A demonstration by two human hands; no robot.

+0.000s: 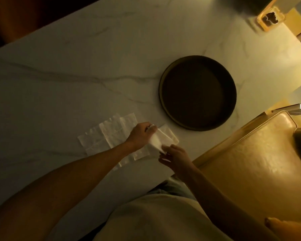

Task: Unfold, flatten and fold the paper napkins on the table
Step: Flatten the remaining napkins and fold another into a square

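Note:
Several thin white paper napkins [109, 134] lie spread and overlapping on the marble table [59, 80], near its front edge. Above them I hold one folded white napkin [155, 140] lifted off the pile. My left hand [141, 134] pinches its far upper corner. My right hand [174, 156] pinches its near lower corner with thumb and fingertips. The napkin hangs stretched between both hands, partly folded on itself. Another flat napkin [170, 136] lies under it to the right.
A round dark tray [197, 93] with a raised rim stands on the table beyond my hands. A small yellow holder [269, 19] sits at the far right corner. A tan leather chair [250, 162] stands at the table's right edge.

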